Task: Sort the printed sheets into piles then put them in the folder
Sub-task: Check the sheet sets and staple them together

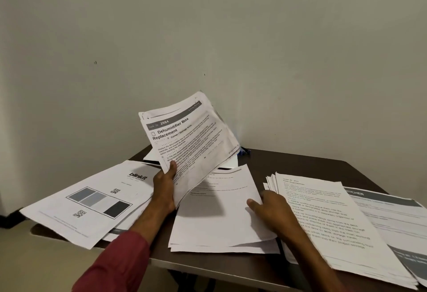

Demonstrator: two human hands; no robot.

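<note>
Mid-sort: left hand (165,190) grips raised sheets (191,134), right hand (275,208) rests flat on middle pile (217,222); next, choose where they belong.

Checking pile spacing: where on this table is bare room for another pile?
Bare tabletop shows behind the middle pile and right pile, toward the wall, plus a thin strip along the front edge. Elsewhere piles crowd edge to edge.

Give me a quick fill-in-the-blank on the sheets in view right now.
The left hand holds up sheets titled "Dehumidifier Box ____".
Their Task ID reads ____.
The left pile is topped by a page with the logo ____.
Missing words: Replacement; 2684; blinkit.
</note>
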